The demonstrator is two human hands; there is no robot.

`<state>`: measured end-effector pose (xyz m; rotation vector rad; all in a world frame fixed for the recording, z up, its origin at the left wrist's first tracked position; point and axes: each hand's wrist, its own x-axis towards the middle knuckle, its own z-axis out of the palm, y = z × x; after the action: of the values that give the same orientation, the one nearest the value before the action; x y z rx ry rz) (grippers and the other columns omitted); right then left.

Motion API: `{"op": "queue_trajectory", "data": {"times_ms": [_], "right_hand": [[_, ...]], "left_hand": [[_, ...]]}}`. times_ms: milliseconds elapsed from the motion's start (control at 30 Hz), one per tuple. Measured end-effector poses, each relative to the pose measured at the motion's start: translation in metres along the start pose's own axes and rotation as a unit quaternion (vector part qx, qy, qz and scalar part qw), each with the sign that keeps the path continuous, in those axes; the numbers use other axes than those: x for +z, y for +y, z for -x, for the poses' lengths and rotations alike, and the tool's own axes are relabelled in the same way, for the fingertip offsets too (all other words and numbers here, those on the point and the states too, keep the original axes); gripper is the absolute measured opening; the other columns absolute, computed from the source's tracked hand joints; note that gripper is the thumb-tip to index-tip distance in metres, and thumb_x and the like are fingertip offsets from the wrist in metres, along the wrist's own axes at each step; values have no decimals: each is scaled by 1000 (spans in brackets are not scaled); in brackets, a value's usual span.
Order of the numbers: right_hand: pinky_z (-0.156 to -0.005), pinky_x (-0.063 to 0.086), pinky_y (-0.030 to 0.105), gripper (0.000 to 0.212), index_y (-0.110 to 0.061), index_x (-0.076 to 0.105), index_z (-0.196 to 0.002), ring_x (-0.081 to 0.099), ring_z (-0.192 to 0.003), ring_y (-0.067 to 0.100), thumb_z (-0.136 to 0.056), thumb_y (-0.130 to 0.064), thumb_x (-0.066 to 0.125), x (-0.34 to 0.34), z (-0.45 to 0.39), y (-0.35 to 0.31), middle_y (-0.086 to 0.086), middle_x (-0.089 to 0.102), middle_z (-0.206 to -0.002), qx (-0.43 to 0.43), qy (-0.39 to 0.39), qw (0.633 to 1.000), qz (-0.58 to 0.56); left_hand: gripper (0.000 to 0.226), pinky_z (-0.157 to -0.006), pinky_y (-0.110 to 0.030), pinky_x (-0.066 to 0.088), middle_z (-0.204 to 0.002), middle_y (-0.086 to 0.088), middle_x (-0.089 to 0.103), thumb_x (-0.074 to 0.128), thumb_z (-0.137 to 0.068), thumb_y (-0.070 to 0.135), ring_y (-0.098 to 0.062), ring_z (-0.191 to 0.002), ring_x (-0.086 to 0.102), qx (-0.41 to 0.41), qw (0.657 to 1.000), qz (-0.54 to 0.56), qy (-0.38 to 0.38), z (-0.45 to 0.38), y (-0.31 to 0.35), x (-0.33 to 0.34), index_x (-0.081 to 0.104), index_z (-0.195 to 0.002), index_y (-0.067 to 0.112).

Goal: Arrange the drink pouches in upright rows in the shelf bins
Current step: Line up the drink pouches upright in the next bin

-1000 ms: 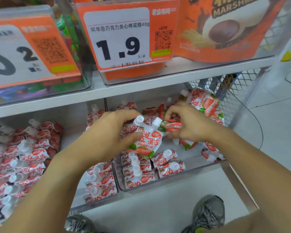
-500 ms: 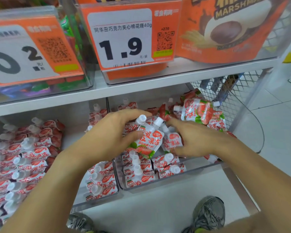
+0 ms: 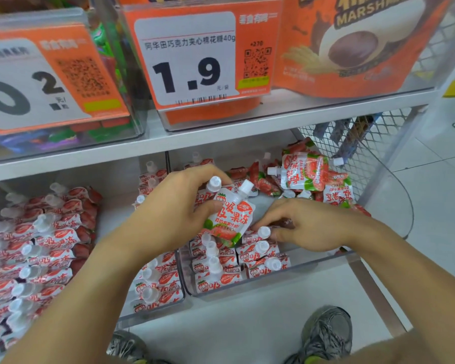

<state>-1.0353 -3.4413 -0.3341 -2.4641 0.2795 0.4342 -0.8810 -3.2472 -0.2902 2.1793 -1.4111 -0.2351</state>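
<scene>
A white shelf [image 3: 221, 143] carries clear bins [image 3: 323, 266] of strawberry drink pouches [image 3: 50, 245]; loose ones lie heaped at the back right. The right hand [image 3: 305, 227] has dropped from that heap to the front row, fingers curled around a pouch cap [image 3: 263, 231], apparently seating it upright. The left hand [image 3: 174, 208] grips a white-capped pouch [image 3: 231, 219] upright above the right bin.

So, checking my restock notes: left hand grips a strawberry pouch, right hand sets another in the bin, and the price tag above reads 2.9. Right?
Not quite: in the head view the price tag reads 1.9. The left hand does grip a strawberry pouch, and the right hand sets another in the bin.
</scene>
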Motion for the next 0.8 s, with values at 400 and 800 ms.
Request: {"op": "queue_trajectory", "data": {"times_ms": [400, 800], "right_hand": [[-74, 62, 46, 40, -25, 50, -122, 73, -86, 21, -89, -30, 70, 9, -11, -9, 0, 66, -109, -10, 167, 933, -320], [-65, 46, 24, 26, -28, 50, -92, 57, -82, 6, -85, -33, 75, 22, -6, 11, -11, 57, -95, -3, 223, 973, -53]], "left_hand": [[18, -75, -32, 51, -95, 8, 70, 64, -91, 16, -9, -86, 64, 64, 987, 45, 139, -23, 27, 30, 64, -108, 21], [13, -80, -27, 52, -96, 9, 73, 71, -87, 27, -9, -86, 65, -29, 998, -4, 50, -36, 10, 33, 70, -100, 25]]}}
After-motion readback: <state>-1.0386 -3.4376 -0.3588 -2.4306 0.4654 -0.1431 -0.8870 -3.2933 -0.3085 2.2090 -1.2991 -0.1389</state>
